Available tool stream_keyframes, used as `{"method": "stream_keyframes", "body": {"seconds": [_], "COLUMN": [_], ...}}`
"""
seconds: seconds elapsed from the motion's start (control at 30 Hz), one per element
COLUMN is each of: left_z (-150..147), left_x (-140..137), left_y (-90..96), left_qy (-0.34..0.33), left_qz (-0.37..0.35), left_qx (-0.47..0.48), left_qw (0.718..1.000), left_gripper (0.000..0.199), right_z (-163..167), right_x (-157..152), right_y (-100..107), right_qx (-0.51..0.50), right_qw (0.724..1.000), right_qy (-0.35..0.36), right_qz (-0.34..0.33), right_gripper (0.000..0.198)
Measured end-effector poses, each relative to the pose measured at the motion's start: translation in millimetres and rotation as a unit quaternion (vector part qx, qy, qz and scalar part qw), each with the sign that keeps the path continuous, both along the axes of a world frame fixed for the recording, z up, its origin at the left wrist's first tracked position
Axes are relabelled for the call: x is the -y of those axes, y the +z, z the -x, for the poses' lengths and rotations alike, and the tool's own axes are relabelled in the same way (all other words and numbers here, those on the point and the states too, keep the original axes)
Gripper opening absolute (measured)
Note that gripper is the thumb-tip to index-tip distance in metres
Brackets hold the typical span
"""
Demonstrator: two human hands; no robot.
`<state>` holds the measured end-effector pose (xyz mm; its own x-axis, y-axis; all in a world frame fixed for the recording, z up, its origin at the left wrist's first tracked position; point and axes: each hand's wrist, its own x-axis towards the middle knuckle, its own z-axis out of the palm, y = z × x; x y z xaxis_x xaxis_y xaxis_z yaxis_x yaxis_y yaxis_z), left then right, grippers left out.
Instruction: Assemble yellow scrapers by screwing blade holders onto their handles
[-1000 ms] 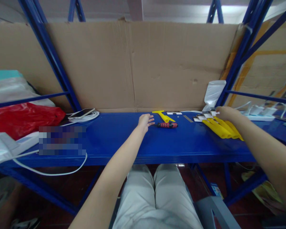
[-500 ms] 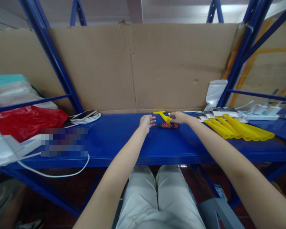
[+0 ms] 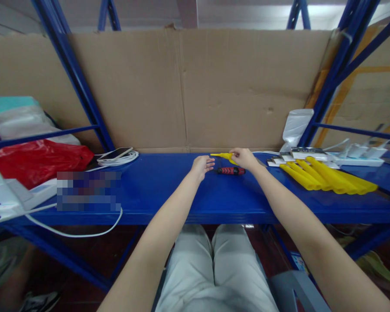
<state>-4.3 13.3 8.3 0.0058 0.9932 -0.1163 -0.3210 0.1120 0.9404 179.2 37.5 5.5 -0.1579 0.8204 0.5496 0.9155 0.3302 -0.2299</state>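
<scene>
My right hand (image 3: 245, 158) is closed on a yellow T-shaped plastic piece (image 3: 225, 156) at the back of the blue tabletop. Its narrow end points left, and my fingers cover part of it. Just in front lies a screwdriver (image 3: 231, 171) with a red and black handle, its shaft toward the left. Beside that shaft is my left hand (image 3: 203, 166), fingers apart, holding nothing. Several yellow tubes (image 3: 331, 173) lie side by side to the right of my right hand.
White and silver flat pieces (image 3: 307, 152) lie behind the tubes, close to a power strip (image 3: 360, 161). On the left are a red bag (image 3: 42, 160), a phone (image 3: 119, 153) and a coiled white cable (image 3: 125, 160). Cardboard (image 3: 214, 86) walls the back between blue posts.
The yellow piece has turned in my right hand: its crossbar showed wide before and now looks thin. My right hand is closed more fully over it. My left hand has barely moved.
</scene>
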Motion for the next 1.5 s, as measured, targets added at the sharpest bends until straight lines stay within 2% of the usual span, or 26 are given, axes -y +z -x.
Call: {"method": "stream_keyframes", "body": {"seconds": [0.13, 0.27, 0.4, 0.53, 0.63, 0.73, 0.83, 0.9, 0.97, 1.03, 1.13, 1.2, 1.33, 1.4, 1.5], "left_z": [-2, -2, -1, -1, -2, -2, -4, -6, -7, -7, -6, -5, -4, -4, -4], "left_x": [3, 3, 0, -6, -11, -12, -8, -4, -1, 0, 3, 6, 12, 14, 15], "left_y": [0.8, 1.4, -0.5, -5.5, -7.9, -7.4, -5.7, -5.7, -7.1, -9.4, -12.6, -13.5, -12.6, -11.5, -9.9], "left_qy": [-0.064, -0.102, -0.084, -0.047, -0.006, 0.026, 0.045, 0.041, 0.027, 0.020, 0.033, 0.041, 0.029, 0.025, 0.030], "left_qz": [0.025, 0.036, 0.043, 0.019, 0.006, -0.025, -0.058, -0.069, -0.095, -0.147, -0.241, -0.276, -0.290, -0.282, -0.260], "left_qx": [-0.004, 0.012, 0.025, 0.030, 0.011, -0.039, -0.075, -0.090, -0.143, -0.235, -0.375, -0.423, -0.453, -0.457, -0.438], "left_qw": [0.998, 0.994, 0.995, 0.998, 1.000, 0.999, 0.994, 0.993, 0.985, 0.960, 0.894, 0.862, 0.842, 0.843, 0.860], "left_gripper": [0.015, 0.021, 0.022, 0.017, 0.013, 0.017, 0.017, 0.014, 0.017, 0.019, 0.019, 0.022, 0.023, 0.023, 0.025], "right_z": [11, 26, 42, 59, 68, 71, 65, 56, 44, 32, 15, 7, 1, 2, 5], "right_x": [9, 17, 29, 45, 54, 57, 52, 46, 39, 32, 23, 19, 14, 12, 12], "right_y": [2, 1, -2, -5, -6, -6, -3, 0, 3, 6, 9, 10, 9, 7, 5], "right_qx": [-0.056, -0.056, -0.003, 0.104, 0.164, 0.187, 0.165, 0.117, 0.045, -0.046, -0.163, -0.192, -0.131, -0.091, -0.069], "right_qw": [0.995, 0.985, 0.982, 0.970, 0.952, 0.942, 0.955, 0.974, 0.988, 0.989, 0.975, 0.973, 0.990, 0.995, 0.997], "right_qy": [0.062, 0.143, 0.166, 0.197, 0.239, 0.260, 0.221, 0.156, 0.081, 0.012, -0.049, -0.063, -0.051, -0.030, 0.008], "right_qz": [-0.056, -0.081, -0.095, -0.099, -0.102, -0.103, -0.106, -0.114, -0.127, -0.140, -0.143, -0.114, -0.022, -0.013, -0.028], "right_gripper": [0.030, 0.026, 0.025, 0.023, 0.021, 0.021, 0.027, 0.030, 0.030, 0.028, 0.028, 0.029, 0.030, 0.031, 0.031]}}
